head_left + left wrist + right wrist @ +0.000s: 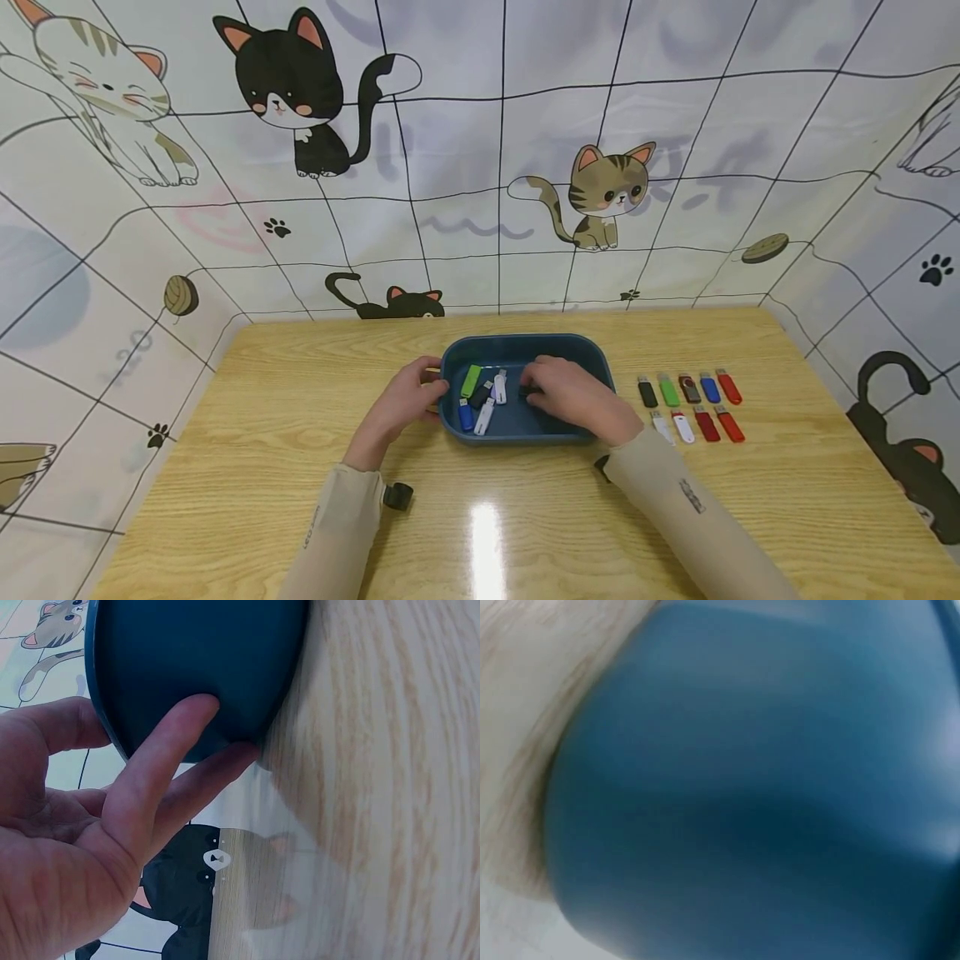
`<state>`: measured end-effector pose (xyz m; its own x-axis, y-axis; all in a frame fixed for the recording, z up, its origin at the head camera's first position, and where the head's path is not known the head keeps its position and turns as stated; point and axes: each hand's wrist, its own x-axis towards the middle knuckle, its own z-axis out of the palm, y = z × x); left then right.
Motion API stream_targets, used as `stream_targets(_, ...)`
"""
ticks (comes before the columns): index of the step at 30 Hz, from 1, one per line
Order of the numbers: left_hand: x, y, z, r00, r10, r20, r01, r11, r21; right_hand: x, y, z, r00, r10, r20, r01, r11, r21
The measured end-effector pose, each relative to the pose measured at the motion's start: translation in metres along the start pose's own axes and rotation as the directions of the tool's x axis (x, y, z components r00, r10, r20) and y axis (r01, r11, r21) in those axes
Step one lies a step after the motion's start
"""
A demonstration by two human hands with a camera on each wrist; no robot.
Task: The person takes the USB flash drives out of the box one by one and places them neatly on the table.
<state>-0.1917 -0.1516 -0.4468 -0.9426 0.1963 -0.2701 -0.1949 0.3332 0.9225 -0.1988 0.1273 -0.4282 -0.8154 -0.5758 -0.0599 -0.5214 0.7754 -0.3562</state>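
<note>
A dark blue tray (555, 429) lies on the table with several USB flash drives in its left half: a green one (471, 381), a blue one (466, 414), white ones (485, 417) and a black one (482, 394). My left hand (405, 396) touches the tray's left end from outside; in the left wrist view its fairly straight fingers rest against the outer wall. Inside the tray, my right hand (573, 396) pinches a dark USB flash drive (530, 390), mostly hidden by the fingers. The right wrist view shows only the tray's blurred outer wall (742, 750).
Right of the tray, two rows of USB flash drives lie on the wooden table (262, 467). The back row includes black (647, 392), green (669, 390), blue (709, 387) and red (729, 387); the front row is white and red. A cat-print sheet (465, 167) stands behind.
</note>
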Motion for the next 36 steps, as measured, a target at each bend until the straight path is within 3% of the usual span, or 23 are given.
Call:
stream_targets(11, -0.001, 0.0, 0.001, 1.0, 0.001, -0.004, -0.001, 1.0, -0.007, -0.019, 0.005, -0.01, 0.996, -0.006, -0.09, 0.009, 1.0, 0.03)
stream_targets(26, 0.0, -0.001, 0.0, 1.0, 0.003, 0.0, -0.003, 1.0, -0.01, -0.043, 0.008, -0.029, 0.989, 0.088, -0.12, -0.083, 0.995, 0.05)
stream_targets(36, 0.001, -0.002, 0.0, 1.0, 0.009, 0.001, -0.009, 1.0, -0.005, -0.069, 0.015, -0.043, 0.97, 0.111, -0.216, -0.101, 0.993, 0.056)
